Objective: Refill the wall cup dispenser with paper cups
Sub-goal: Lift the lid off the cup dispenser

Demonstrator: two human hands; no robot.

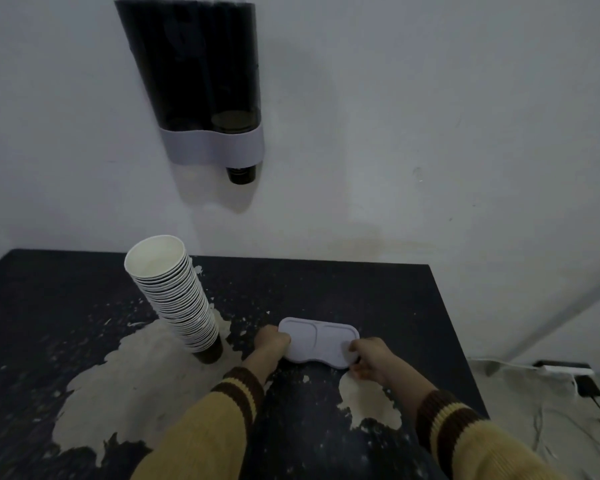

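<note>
Lid [318,338]: gripped at both ends, left hand [272,339], right hand [369,356], on table [395,306]. Step: lid handling. Next: cups [177,299], left of hands, into dispenser [201,81] above.

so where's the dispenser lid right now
The lid lies flat on the black table, right of the cup stack, gripped by the left hand and right hand.

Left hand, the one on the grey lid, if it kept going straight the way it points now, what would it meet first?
The left hand points toward the wall, already gripping the flat grey plastic lid. Past the lid only bare black tabletop shows, then probably the white wall.
</note>
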